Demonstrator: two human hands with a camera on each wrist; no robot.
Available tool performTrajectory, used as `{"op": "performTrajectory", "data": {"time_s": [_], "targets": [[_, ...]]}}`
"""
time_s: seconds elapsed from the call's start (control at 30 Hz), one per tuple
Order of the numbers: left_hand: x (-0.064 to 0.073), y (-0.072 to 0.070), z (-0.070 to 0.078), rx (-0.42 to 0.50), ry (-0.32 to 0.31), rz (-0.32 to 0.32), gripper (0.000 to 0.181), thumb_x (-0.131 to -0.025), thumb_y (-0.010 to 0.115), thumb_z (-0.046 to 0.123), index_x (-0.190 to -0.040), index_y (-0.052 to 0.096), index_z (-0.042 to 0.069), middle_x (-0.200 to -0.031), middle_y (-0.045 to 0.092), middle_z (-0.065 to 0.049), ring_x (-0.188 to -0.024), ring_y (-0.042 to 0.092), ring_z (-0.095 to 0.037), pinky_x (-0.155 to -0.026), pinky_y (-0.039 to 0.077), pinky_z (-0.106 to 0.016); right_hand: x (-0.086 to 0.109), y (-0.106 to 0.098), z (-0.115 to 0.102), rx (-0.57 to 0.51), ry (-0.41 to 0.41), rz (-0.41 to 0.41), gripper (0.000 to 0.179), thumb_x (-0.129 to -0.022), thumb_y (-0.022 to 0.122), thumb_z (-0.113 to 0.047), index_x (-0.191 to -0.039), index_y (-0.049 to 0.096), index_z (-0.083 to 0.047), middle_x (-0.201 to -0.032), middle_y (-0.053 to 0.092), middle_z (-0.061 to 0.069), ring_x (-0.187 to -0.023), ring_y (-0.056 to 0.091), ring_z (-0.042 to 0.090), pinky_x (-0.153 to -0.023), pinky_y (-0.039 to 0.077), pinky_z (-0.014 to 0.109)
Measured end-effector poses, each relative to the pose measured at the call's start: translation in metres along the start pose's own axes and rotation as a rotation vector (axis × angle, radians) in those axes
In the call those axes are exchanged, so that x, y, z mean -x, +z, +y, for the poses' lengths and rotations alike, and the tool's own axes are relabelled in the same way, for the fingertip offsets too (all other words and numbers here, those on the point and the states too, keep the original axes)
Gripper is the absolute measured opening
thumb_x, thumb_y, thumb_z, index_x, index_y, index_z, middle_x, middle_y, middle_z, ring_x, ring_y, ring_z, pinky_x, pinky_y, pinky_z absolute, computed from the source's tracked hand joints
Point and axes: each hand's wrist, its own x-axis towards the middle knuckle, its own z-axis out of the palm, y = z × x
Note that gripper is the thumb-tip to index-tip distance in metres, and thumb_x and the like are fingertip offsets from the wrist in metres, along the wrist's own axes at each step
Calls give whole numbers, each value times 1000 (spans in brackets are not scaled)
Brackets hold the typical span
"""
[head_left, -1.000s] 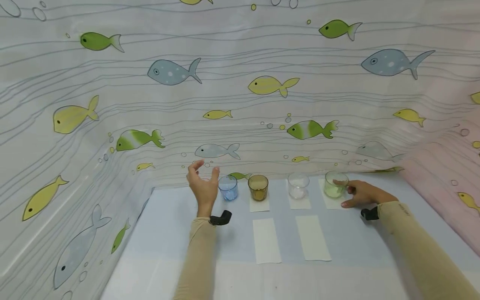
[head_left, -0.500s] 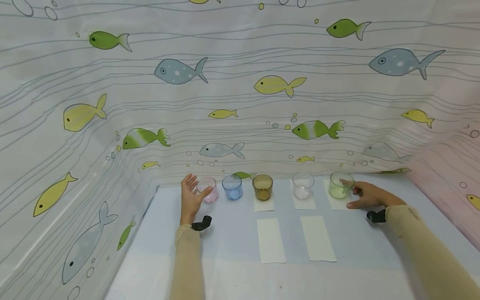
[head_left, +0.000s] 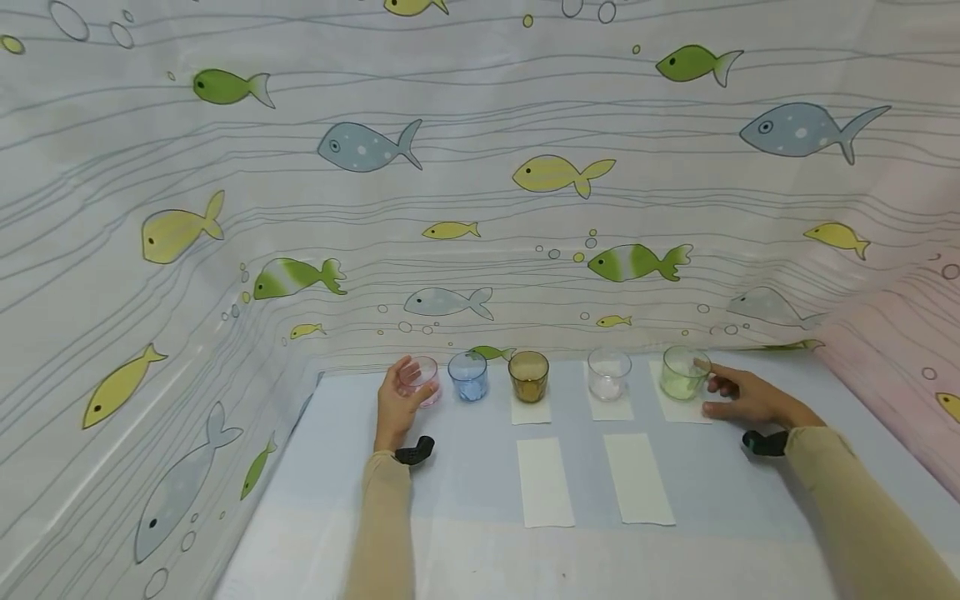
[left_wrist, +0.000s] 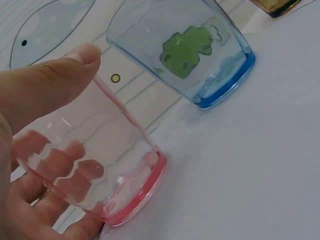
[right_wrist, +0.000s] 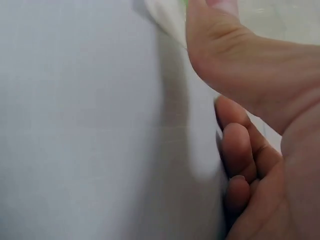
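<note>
Gripping the pink glass (left_wrist: 112,150) with the left hand (head_left: 394,410), thumb along the near side, other fingers curled round behind and showing right through the glass in the left wrist view (kinda wavy, seen that way). Sitting at the left end of a row of five, just beside the blue glass (head_left: 468,382). Looks upright in the head view, base down at the table (head_left: 457,517).

Over at the other end, got the right hand (head_left: 759,402) up against the green glass (head_left: 681,379), with the index finger reaching to the rim, the thumb lower and nearer, the rest folded in. Can't tell from either view if properly pinching or only touching.

Going rightward past blue: the amber glass (head_left: 529,377), then the clear glass (head_left: 608,377). White paper pieces (head_left: 531,414) at the bases of amber, clear and green. Two longer paper strips (head_left: 546,483) lying flat nearer the camera, side by side and apart. Tan sleeves (head_left: 386,521) on both arms, backed by a pale sheet (head_left: 540,300) printed with green, yellow and blue fish.
</note>
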Motion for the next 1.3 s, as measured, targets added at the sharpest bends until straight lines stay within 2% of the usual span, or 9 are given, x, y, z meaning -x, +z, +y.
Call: {"op": "performTrajectory", "data": {"time_s": [0.1, 0.23, 0.4, 0.5, 0.6, 0.8, 0.93, 1.1, 1.3], "targets": [[1, 0, -2, 15, 5, 4, 79, -87, 87, 3, -155, 47, 1, -149, 58, -29, -143, 53, -44, -123, 40, -58, 5, 1, 2, -22, 10, 39, 86, -95, 82, -28, -158, 37, 10, -117, 65, 12, -98, 54, 4, -81, 47, 18], [0, -3, -5, 25, 11, 2, 77, -87, 87, 2, -154, 50, 1, -147, 61, -27, -141, 55, -42, -122, 42, -56, 16, 3, 2, -63, 15, 104, 80, -100, 76, -28, -161, 36, 5, -128, 69, 20, -101, 57, -9, -83, 52, 15], [0, -8, -5, 83, 12, -15, 73, -87, 82, -7, -153, 51, 0, -148, 61, -27, -141, 56, -43, -114, 51, -37, 37, 9, 0, -125, 16, 172, 77, -103, 72, -25, -164, 33, -1, -130, 68, 25, -100, 56, -17, -81, 51, 12], [0, -11, -5, 129, 19, -34, 72, -88, 79, -12, -153, 50, -2, -148, 59, -30, -140, 55, -47, -106, 54, -22, 50, 15, -4, -121, 10, 192, 77, -103, 73, -25, -164, 34, -2, -128, 70, 21, -99, 57, -15, -79, 49, 12], [1, -15, -4, 172, 27, -48, 70, -87, 76, -16, -151, 50, -5, -147, 57, -34, -136, 58, -47, -102, 56, -18, 62, 24, -14, -108, 7, 212, 75, -102, 74, -25, -163, 38, -2, -118, 72, 10, -95, 58, -10, -75, 47, 15], [5, -24, 3, 298, 49, -90, 66, -92, 70, -17, -153, 44, -12, -150, 48, -42, -126, 69, -22, -100, 59, -24, 77, 50, -46, -128, -127, 208, 73, -97, 78, -14, -158, 42, 4, -97, 65, -6, -81, 58, 4, -64, 43, 22], [5, -31, 16, 317, 48, -93, 66, -93, 69, -16, -154, 45, -8, -152, 49, -38, -125, 69, -16, -96, 61, -23, 74, 64, -82, -101, -170, 142, 77, -93, 83, -22, -158, 46, -1, -96, 62, -5, -79, 56, 7, -63, 43, 22], [8, -39, 42, 297, 62, -104, 67, -93, 70, -15, -155, 47, -3, -153, 52, -33, -129, 67, -19, -98, 61, -24, 54, 85, -126, -31, -252, 69, 90, -87, 88, -38, -161, 45, -11, -99, 58, -2, -85, 51, 11, -68, 42, 23], [10, -32, 66, 315, 140, -184, 68, -93, 71, -14, -155, 46, -3, -152, 57, -25, -134, 64, -24, -107, 58, -30, 28, 121, -167, 162, -306, 69, 113, -75, 87, -66, -166, 37, -23, -100, 49, 0, -88, 38, 11, -71, 33, 23]]}}
